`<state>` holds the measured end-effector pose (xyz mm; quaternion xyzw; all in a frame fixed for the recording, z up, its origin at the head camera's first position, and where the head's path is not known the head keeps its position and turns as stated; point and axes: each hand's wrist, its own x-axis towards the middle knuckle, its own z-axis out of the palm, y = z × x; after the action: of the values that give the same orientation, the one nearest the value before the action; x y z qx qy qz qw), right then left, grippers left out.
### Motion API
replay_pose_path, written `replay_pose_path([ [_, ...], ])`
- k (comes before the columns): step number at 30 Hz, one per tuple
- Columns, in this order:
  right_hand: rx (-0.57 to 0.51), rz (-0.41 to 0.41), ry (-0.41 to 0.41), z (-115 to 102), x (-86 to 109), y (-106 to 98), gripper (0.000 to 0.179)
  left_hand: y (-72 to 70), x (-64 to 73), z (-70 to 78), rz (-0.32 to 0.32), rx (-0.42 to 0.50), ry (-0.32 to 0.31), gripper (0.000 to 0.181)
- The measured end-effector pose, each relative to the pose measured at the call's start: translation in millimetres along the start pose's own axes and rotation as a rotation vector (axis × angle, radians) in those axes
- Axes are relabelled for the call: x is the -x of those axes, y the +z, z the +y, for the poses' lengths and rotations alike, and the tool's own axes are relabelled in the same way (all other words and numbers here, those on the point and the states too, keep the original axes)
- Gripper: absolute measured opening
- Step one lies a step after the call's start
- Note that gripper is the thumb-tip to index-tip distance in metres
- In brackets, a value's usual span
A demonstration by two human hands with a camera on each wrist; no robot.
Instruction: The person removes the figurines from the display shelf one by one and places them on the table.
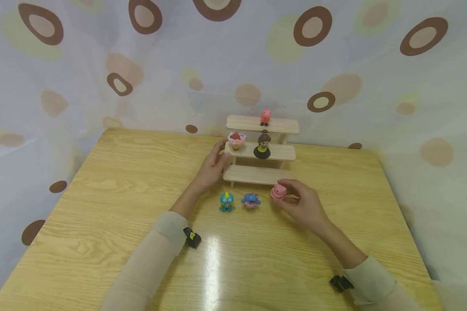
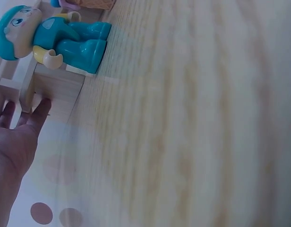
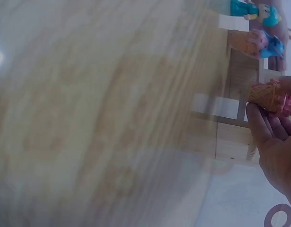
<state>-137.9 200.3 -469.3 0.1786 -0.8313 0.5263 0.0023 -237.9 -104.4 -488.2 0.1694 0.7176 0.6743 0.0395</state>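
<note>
A small three-step wooden display stand (image 1: 253, 174) stands toward the back of the table. My left hand (image 1: 211, 169) holds its left end at the middle step, thumb in front and fingers behind. Between thumb and fingers my right hand (image 1: 305, 205) pinches a toy ice cream cone (image 1: 279, 191) with a pink swirled top, in front of the stand's lower right corner. Its waffle cone (image 3: 263, 96) points down toward the table in the right wrist view. Two more toys stand before the stand: a teal-suited figurine (image 1: 226, 202) and a blue-and-pink ice cream cone toy (image 1: 251, 200).
On the top step stands a pink pig figurine (image 1: 265, 117). The middle step bears a cupcake-like toy (image 1: 236, 141) by my left fingers and a brown-haired figurine (image 1: 263, 144) in a black-and-yellow dress. A spotted curtain (image 1: 151, 103) hangs behind the wooden table (image 1: 140, 172).
</note>
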Motion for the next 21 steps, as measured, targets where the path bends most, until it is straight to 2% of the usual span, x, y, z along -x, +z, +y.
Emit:
replay_pose_path([
  [6, 0.009, -0.038, 0.0, 8.5, 3.5, 5.4, 0.05, 0.9, -0.5, -1.8, -0.001, 0.012, 0.001, 0.052],
  [21, 0.036, -0.147, 0.03, 14.8, 3.9, 4.4, 0.045, -0.4, -0.4, 0.4, -0.009, 0.041, -0.015, 0.052],
])
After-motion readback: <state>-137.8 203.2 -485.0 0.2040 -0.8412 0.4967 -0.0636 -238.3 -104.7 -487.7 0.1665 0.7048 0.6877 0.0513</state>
